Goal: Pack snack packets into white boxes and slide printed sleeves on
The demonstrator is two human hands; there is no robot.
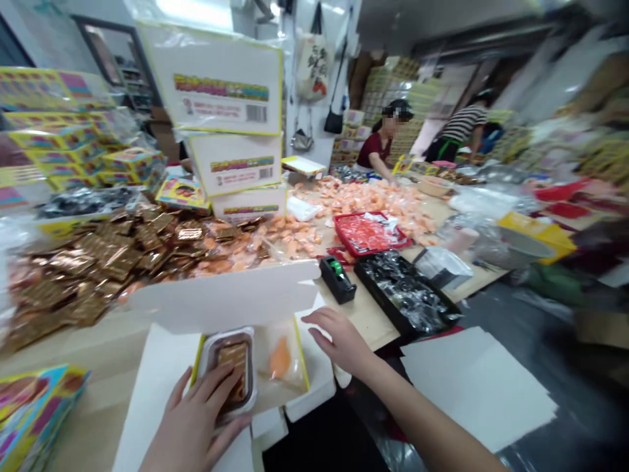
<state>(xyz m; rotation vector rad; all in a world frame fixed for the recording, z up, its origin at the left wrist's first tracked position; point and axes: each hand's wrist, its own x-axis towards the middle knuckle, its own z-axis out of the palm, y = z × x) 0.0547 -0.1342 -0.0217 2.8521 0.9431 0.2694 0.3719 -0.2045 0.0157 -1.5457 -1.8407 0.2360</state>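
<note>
A white cardboard box [170, 351] with yellow edges lies unfolded in front of me, its lid flap raised at the back. In its left part sits a foil tray [253, 370] holding a shiny brown packet [236, 356]. My left hand [194, 416] rests over the tray and packet, its fingers spread. Beside the tray, in the right part, lies an orange piece in a clear bag [280, 358]. At the box's right edge hovers my right hand [344, 341], fingers apart and slightly curved, nothing visible in it.
Brown foil packets [113, 252] are heaped at left, below stacked white boxes [240, 164]. A tape dispenser [338, 278], a red tray [339, 229] and a black tray [407, 295] stand to the right. White sheets [481, 387] lie lower right. Two people work further back.
</note>
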